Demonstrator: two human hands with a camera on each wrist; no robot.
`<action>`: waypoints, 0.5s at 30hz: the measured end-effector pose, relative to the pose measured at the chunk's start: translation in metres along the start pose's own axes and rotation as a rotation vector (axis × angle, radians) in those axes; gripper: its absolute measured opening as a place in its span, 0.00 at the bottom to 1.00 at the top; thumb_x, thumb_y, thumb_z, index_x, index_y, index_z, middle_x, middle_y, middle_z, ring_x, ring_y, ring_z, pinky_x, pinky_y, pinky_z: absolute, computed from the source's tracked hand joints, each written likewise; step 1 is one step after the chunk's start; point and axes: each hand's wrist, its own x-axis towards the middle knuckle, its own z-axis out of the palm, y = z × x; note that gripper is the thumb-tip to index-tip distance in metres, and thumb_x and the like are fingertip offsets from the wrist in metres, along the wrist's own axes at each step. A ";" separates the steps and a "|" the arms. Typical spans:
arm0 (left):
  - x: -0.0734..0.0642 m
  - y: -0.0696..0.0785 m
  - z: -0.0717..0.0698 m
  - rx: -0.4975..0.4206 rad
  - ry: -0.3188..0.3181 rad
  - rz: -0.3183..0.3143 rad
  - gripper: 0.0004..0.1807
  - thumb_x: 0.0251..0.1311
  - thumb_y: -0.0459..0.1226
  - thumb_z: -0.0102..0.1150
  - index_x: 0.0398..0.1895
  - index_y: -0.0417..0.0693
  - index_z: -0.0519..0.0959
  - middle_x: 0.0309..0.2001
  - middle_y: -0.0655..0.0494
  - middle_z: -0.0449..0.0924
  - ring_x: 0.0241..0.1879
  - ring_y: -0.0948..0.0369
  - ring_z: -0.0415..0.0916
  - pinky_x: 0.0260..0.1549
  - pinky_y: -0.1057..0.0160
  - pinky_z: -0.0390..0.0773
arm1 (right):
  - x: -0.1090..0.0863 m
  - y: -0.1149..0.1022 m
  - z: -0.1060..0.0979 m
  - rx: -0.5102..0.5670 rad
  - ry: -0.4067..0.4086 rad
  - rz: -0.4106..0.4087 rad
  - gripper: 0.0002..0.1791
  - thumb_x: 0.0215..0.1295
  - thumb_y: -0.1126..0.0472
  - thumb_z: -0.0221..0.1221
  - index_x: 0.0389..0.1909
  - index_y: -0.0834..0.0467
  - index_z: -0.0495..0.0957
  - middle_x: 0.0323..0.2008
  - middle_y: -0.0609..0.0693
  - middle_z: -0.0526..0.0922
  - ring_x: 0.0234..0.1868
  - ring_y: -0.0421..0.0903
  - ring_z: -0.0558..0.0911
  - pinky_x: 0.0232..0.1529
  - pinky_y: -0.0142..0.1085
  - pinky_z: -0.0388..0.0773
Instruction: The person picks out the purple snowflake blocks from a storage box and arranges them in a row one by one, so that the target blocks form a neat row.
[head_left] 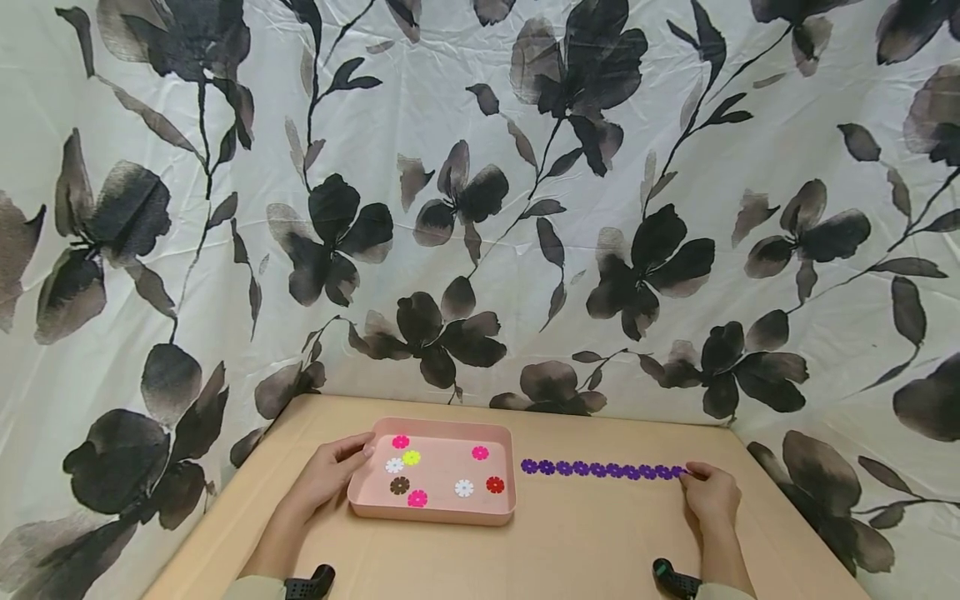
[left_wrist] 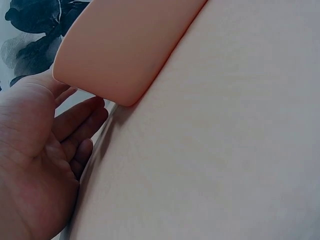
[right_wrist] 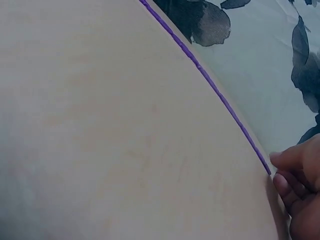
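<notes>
A pink rectangular tray (head_left: 431, 518) stands left of centre on the table, with small flower-shaped pieces lying apart in it. My left hand (head_left: 327, 472) holds the tray's left side near its far corner. The left wrist view shows the left hand (left_wrist: 37, 145) at the tray's outer wall (left_wrist: 120, 50), fingers below its edge. To the tray's right runs a straight row of purple flower pieces (head_left: 597, 470), lined up edge to edge. My right hand (head_left: 712, 496) pinches the row's right end, its thumb and forefinger right at the last piece in the right wrist view.
Inside the tray are pink flowers (head_left: 417, 498), white flowers (head_left: 464, 488), a yellow one (head_left: 411, 457), a brown one (head_left: 400, 485) and a red one (head_left: 495, 484). Behind the light wooden table (head_left: 585, 550) hangs a white floral cloth (head_left: 465, 83). Both wrists carry black devices.
</notes>
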 end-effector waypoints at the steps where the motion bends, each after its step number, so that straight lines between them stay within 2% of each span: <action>1: 0.000 0.000 0.000 -0.002 -0.001 -0.002 0.28 0.74 0.46 0.61 0.72 0.45 0.75 0.72 0.43 0.74 0.76 0.44 0.66 0.74 0.45 0.67 | 0.000 -0.002 0.000 0.000 0.002 0.002 0.16 0.70 0.68 0.61 0.54 0.72 0.82 0.53 0.73 0.82 0.58 0.72 0.76 0.61 0.63 0.71; 3: 0.000 0.000 0.000 -0.003 -0.003 -0.006 0.28 0.74 0.47 0.61 0.72 0.46 0.75 0.72 0.43 0.74 0.76 0.45 0.66 0.74 0.45 0.67 | -0.001 -0.007 0.000 0.007 0.008 -0.002 0.16 0.71 0.67 0.61 0.55 0.71 0.82 0.53 0.73 0.82 0.56 0.70 0.77 0.54 0.57 0.76; 5: 0.000 0.001 0.000 -0.003 -0.005 -0.008 0.28 0.74 0.47 0.61 0.72 0.46 0.75 0.72 0.43 0.74 0.76 0.45 0.66 0.74 0.45 0.67 | -0.001 -0.014 0.001 0.018 0.012 -0.021 0.16 0.72 0.66 0.61 0.55 0.71 0.82 0.52 0.73 0.83 0.54 0.67 0.79 0.46 0.44 0.80; 8: -0.001 0.002 -0.001 -0.006 0.001 -0.013 0.27 0.74 0.46 0.60 0.72 0.45 0.75 0.72 0.44 0.74 0.75 0.45 0.67 0.74 0.45 0.68 | -0.005 -0.026 0.005 0.054 -0.025 -0.044 0.16 0.75 0.61 0.60 0.55 0.69 0.83 0.52 0.70 0.84 0.51 0.61 0.81 0.35 0.26 0.77; 10: -0.001 0.003 -0.001 -0.006 0.006 -0.014 0.27 0.74 0.46 0.60 0.72 0.45 0.75 0.72 0.43 0.74 0.75 0.46 0.68 0.73 0.46 0.70 | -0.007 -0.035 0.009 0.082 -0.060 -0.066 0.18 0.76 0.58 0.60 0.55 0.68 0.83 0.52 0.68 0.85 0.49 0.56 0.83 0.32 0.20 0.75; 12: -0.001 0.004 -0.002 0.003 0.022 -0.011 0.28 0.74 0.48 0.61 0.72 0.45 0.75 0.71 0.44 0.75 0.74 0.46 0.69 0.72 0.47 0.71 | -0.009 -0.044 0.014 0.095 -0.094 -0.091 0.19 0.77 0.56 0.60 0.56 0.67 0.84 0.53 0.66 0.86 0.47 0.49 0.83 0.33 0.19 0.75; 15: 0.000 0.007 -0.003 0.022 0.078 0.013 0.31 0.72 0.53 0.62 0.71 0.47 0.76 0.73 0.45 0.73 0.74 0.46 0.68 0.72 0.46 0.72 | -0.011 -0.058 0.021 0.095 -0.117 -0.154 0.19 0.76 0.55 0.61 0.55 0.65 0.85 0.52 0.64 0.86 0.45 0.44 0.83 0.36 0.21 0.76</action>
